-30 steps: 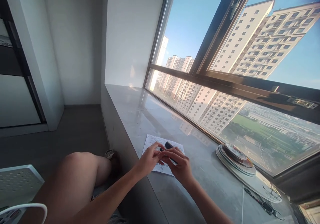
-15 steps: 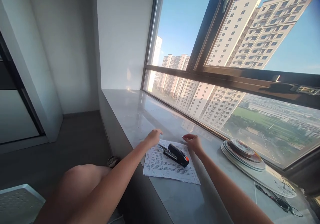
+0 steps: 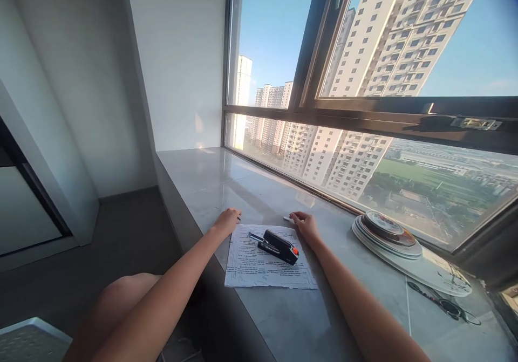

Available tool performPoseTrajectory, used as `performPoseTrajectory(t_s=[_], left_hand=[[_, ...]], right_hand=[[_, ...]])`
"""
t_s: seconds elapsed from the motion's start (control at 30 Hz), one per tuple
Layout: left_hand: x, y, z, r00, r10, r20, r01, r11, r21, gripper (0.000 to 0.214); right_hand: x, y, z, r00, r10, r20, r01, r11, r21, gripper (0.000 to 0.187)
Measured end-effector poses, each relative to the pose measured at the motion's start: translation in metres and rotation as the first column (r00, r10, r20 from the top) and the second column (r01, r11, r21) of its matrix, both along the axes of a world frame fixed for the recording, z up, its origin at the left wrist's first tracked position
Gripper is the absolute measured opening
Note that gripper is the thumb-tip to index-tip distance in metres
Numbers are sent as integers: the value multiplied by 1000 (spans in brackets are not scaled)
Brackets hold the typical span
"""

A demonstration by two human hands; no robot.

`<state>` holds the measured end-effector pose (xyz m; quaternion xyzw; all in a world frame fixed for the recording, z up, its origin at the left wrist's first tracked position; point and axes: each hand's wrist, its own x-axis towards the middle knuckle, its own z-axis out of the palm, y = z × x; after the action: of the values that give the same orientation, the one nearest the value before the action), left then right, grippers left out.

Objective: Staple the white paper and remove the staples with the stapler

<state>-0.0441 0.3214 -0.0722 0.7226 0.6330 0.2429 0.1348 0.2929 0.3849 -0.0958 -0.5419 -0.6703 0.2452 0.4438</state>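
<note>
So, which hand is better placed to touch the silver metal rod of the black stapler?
Probably the left hand: it's nearer the rod, while the right hand pinches a small white piece.

the stapler (image 3: pixel 279 247) hides part of the printed sheet (image 3: pixel 251 273); beyond it, the right hand (image 3: pixel 304 226) pinches a white sliver (image 3: pixel 286 218) too small to identify.

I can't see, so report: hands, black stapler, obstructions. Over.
Left hand at far-left corner of printed white paper sheet, grip unclear. Right hand pinching small whitish piece. Black, orange-ended stapler lying on sheet, uncovered. Pale round stacked plates off right, apart from it.
</note>
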Motion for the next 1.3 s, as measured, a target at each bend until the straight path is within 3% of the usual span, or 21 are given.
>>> performPoseTrajectory(t_s=[0.17,0.27,0.37,0.47,0.57,0.67,0.73,0.8,0.87,1.0,1.17,1.3], left_hand=[[-16,-18,-1,994,99,-37,-98,994,39,7],[-18,-22,0,993,116,-21,-115,991,69,8],[-14,-31,-1,985,126,117,-140,983,119,12],[-5,-51,-5,928,135,346,-201,966,161,20],[7,-76,-10,819,79,568,-133,990,54,26],[16,-96,-9,588,81,805,54,989,-139,35],[20,-104,-4,452,100,886,122,977,-172,41],[23,-108,1,395,86,915,128,981,-148,44],[25,-111,7,434,56,899,101,989,-111,45],[29,-118,15,620,-4,785,64,997,-45,46],[30,-128,15,862,-59,503,3,994,112,35],[31,-127,7,935,-94,342,23,978,205,32]], right_hand=[[-5,-18,20,999,-14,-32,15,999,39,57],[-12,-49,34,985,175,-8,-174,983,52,65],[-21,-94,35,906,417,78,-418,908,0,58],[-27,-129,25,912,378,157,-385,923,10,46],[-31,-142,18,935,251,250,-270,962,44,25],[-37,-141,17,938,192,290,-224,971,82,25],[-41,-138,18,944,173,280,-216,968,130,28],[-43,-136,19,958,155,242,-201,963,178,26],[-44,-137,19,966,173,192,-210,958,194,25],[-45,-142,17,936,310,166,-335,929,156,31],[-46,-145,14,932,320,171,-345,928,144,31],[-46,-143,13,922,351,161,-374,917,141,33]])
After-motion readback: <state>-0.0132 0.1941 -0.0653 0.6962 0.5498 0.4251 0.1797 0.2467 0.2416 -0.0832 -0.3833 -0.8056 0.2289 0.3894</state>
